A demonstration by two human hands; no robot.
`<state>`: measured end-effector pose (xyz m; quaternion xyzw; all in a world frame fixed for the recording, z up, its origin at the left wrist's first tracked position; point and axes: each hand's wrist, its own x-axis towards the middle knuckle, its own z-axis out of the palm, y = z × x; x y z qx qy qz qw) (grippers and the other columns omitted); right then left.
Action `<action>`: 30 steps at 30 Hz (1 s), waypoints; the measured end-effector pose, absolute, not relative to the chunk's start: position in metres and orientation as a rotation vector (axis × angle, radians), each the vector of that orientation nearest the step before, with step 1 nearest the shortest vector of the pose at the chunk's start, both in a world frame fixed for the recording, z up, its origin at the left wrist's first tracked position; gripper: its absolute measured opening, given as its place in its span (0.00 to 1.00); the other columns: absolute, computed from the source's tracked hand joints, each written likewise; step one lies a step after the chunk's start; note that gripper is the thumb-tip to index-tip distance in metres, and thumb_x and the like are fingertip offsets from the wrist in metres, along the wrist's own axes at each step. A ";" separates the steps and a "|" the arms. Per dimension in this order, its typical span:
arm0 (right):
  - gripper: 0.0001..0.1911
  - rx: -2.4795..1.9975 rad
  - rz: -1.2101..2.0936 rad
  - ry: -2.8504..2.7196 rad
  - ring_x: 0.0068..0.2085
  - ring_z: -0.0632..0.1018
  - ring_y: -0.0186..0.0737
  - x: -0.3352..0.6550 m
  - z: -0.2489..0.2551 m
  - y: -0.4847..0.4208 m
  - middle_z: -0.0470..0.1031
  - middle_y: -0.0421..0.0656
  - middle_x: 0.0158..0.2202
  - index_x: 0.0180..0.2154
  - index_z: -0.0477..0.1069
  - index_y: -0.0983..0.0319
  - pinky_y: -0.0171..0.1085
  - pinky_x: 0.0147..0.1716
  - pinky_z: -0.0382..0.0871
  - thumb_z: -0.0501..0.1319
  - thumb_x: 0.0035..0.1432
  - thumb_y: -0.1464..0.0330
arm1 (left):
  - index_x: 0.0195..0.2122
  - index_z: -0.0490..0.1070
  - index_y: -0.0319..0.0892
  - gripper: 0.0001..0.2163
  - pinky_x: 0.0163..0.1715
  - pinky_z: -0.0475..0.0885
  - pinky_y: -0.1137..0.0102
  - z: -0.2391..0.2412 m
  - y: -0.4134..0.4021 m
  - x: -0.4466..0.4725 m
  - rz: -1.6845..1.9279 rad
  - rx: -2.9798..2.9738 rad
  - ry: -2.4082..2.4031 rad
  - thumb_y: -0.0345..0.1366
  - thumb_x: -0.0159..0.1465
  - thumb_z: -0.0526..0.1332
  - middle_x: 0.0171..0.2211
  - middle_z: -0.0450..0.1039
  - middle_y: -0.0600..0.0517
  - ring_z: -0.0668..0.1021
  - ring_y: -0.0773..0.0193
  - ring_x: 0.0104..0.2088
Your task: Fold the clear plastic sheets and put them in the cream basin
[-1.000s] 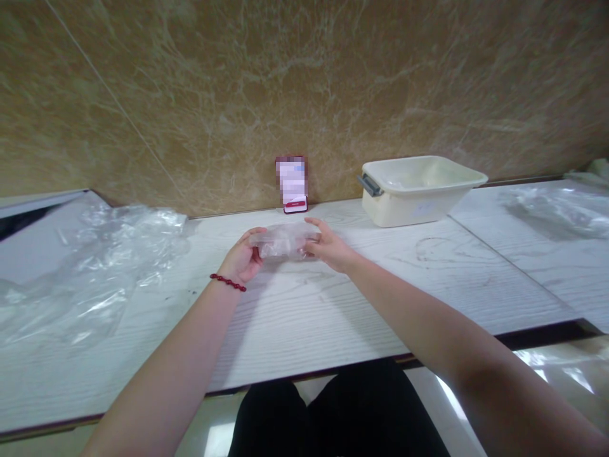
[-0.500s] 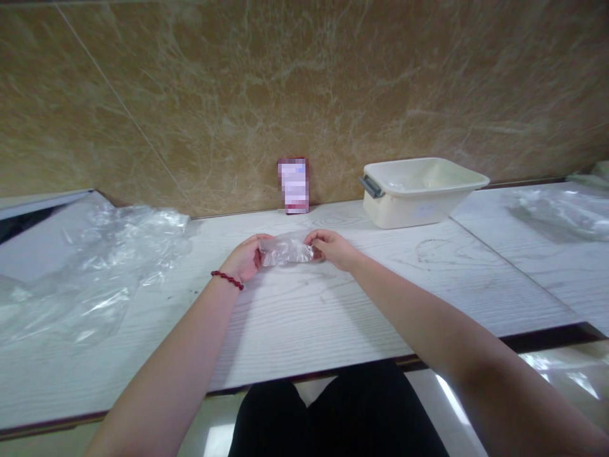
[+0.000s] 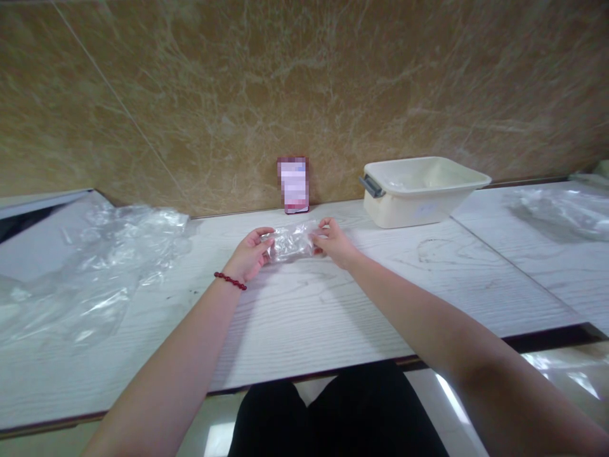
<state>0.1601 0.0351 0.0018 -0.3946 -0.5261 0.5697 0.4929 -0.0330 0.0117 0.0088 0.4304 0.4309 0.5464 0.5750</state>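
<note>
Both my hands hold a small crumpled clear plastic bag (image 3: 291, 241) just above the white wood-grain table (image 3: 304, 317), near its middle. My left hand (image 3: 248, 256), with a red bead bracelet at the wrist, pinches the bag's left end. My right hand (image 3: 333, 242) pinches its right end. The bag is bunched into a short roll between the two hands.
A large heap of clear plastic film (image 3: 95, 266) lies at the left. A cream plastic tub (image 3: 419, 190) with a grey handle stands at the back right. A small card (image 3: 293, 184) leans on the marble wall. More clear film (image 3: 561, 206) lies far right.
The hands have drawn closer together and moved slightly away from me, and the plastic bag between them has been bunched tighter.
</note>
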 end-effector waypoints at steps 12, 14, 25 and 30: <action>0.12 -0.985 1.563 -1.366 0.26 0.71 0.28 0.160 -0.007 0.041 0.66 0.38 0.24 0.26 0.63 0.62 0.29 0.23 0.66 0.58 0.47 0.60 | 0.38 0.65 0.47 0.17 0.22 0.68 0.77 0.011 0.012 -0.033 1.355 0.962 0.990 0.28 0.46 0.63 0.26 0.66 0.58 0.71 0.72 0.25; 0.10 -1.015 1.556 -1.396 0.25 0.71 0.28 0.160 -0.006 0.040 0.68 0.39 0.24 0.28 0.64 0.62 0.28 0.21 0.65 0.59 0.46 0.62 | 0.37 0.65 0.46 0.17 0.22 0.67 0.78 0.011 0.012 -0.034 1.365 0.952 0.970 0.27 0.46 0.63 0.25 0.66 0.58 0.71 0.73 0.24; 0.15 -1.068 1.338 -1.634 0.19 0.62 0.25 0.165 -0.009 0.042 0.63 0.34 0.17 0.25 0.68 0.65 0.29 0.20 0.53 0.61 0.39 0.59 | 0.28 0.69 0.40 0.08 0.24 0.68 0.76 0.012 0.012 -0.035 1.326 0.938 0.940 0.27 0.46 0.63 0.28 0.71 0.54 0.72 0.72 0.25; 0.15 -0.924 1.393 -1.523 0.24 0.65 0.26 0.164 -0.007 0.042 0.65 0.35 0.21 0.23 0.65 0.65 0.30 0.26 0.57 0.62 0.38 0.60 | 0.32 0.70 0.39 0.09 0.24 0.68 0.78 0.012 0.012 -0.038 1.255 0.949 0.952 0.28 0.47 0.62 0.26 0.71 0.53 0.72 0.72 0.25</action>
